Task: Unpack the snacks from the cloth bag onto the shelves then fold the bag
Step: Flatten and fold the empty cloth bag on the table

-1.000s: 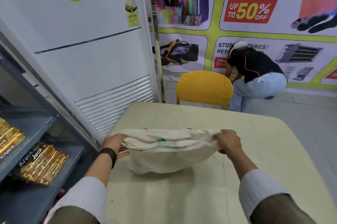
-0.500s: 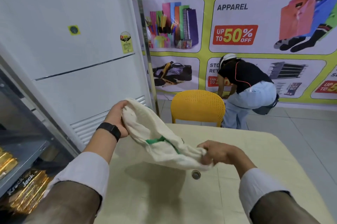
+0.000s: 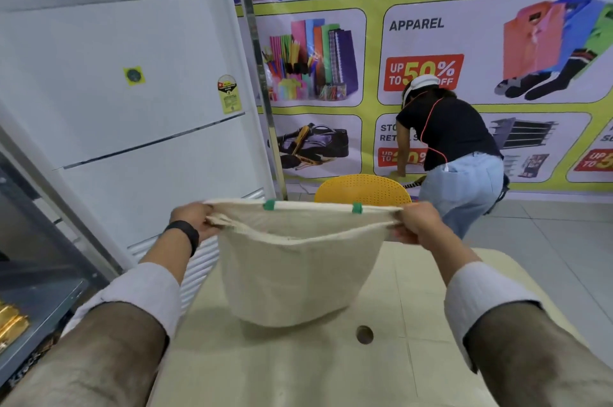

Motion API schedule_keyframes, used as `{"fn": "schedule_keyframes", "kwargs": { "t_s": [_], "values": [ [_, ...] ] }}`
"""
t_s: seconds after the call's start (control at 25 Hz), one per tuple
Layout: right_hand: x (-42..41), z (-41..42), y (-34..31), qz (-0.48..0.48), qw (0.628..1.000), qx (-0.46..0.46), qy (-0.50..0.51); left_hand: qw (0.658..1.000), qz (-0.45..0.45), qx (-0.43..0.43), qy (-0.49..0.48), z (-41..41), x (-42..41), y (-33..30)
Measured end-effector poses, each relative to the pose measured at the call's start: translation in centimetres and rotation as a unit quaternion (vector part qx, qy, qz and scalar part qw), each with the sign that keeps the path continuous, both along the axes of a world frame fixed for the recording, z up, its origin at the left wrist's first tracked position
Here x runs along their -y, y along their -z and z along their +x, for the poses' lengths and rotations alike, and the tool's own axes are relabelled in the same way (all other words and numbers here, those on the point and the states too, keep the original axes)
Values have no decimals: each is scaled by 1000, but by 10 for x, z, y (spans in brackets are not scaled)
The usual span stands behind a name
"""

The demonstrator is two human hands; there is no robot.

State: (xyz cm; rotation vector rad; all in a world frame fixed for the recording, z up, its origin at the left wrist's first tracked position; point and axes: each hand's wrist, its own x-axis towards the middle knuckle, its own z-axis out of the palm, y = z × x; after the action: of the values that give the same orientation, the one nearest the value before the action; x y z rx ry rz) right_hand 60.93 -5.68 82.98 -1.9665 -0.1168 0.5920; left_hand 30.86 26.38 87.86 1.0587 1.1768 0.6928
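Lifted off the table (image 3: 331,370), cream cloth bag (image 3: 295,270) hangs flat, left hand (image 3: 194,219) and right hand (image 3: 419,222) pinching its top corners.

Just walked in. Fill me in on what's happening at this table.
A person is holding a cloth bag up over the table, the left hand gripping one top corner and the right hand the other, so it hangs stretched flat. It looks empty. Gold snack packs already sit on the shelf to the left. Folding the bag seems the step at hand. Another person bends down behind a yellow chair.
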Motion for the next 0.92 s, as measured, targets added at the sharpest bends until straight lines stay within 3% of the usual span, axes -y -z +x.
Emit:
{"fn": "schedule_keyframes", "kwargs": {
  "t_s": [0.12, 0.24, 0.48, 0.6, 0.68, 0.76, 0.84, 0.92],
  "values": [
    [17, 1, -42, 269, 963, -19, -16, 980, 19, 196, 20, 5, 0, -46],
    [70, -14, -21, 383, 920, -59, -51, 966, 56, 246, 52, -35, 30, -43],
    [152, -79, 136, 178, 974, -140, -5, 998, -31, 21, 52, -83, 108, 122],
    [168, -124, 190, 69, 979, -193, -7, 990, -102, -91, 22, -93, 136, 192],
    [184, -145, 214, -18, 972, -232, -38, 973, -144, -174, 53, -112, 148, 230],
    [199, -153, 225, -117, 953, -260, -103, 935, -181, -276, 132, -134, 152, 252],
    [206, -141, 223, -202, 917, -300, -167, 861, -226, -379, 253, -146, 139, 252],
    [200, -114, 214, -225, 890, -350, -188, 786, -293, -423, 342, -141, 109, 243]
  ]
}}
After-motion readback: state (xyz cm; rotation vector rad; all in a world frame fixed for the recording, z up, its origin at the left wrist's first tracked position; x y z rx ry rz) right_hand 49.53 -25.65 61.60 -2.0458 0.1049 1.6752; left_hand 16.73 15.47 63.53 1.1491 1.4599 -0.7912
